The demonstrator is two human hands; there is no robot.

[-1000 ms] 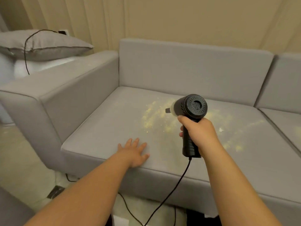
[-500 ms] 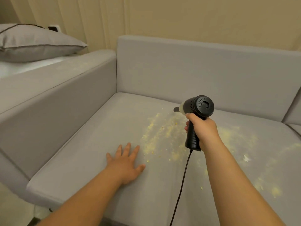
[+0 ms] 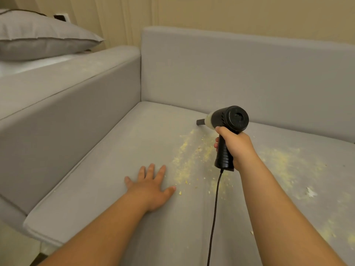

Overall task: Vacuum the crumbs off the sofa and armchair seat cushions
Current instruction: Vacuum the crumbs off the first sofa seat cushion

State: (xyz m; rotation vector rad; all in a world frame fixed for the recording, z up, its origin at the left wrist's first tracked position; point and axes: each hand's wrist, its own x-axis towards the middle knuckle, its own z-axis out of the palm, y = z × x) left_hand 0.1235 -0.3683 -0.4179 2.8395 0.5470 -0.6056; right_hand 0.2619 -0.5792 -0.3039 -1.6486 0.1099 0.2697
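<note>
Just right of the frame's centre, your right hand (image 3: 237,146) is wrapping its fingers around the grip of the black handheld vacuum (image 3: 227,127), aiming its nozzle (image 3: 200,122) at the far end of the crumb trail, near where the seat cushion (image 3: 107,189) is meeting the sofa's backrest (image 3: 240,77). Your left hand (image 3: 151,182) is lying flat and spread on the cushion at lower centre, holding nothing, with its thumb just beside the nearest yellow crumbs (image 3: 184,162). Those crumbs are running in a streak from the nozzle down toward your left thumb, and a wider scatter is spreading toward the right edge of the frame. The nozzle appears to be hovering close to the fabric, though whether it is touching cannot be told. The likely trouble from here is the cord (image 3: 215,208) hanging from the grip straight over the mess: as you are sweeping, it could be dragging crumbs off the front edge onto the floor. Sliding your left palm sideways could be grinding crumbs into the weave, and pushing the nozzle too fast could be scattering them into the gap by the backrest.
</note>
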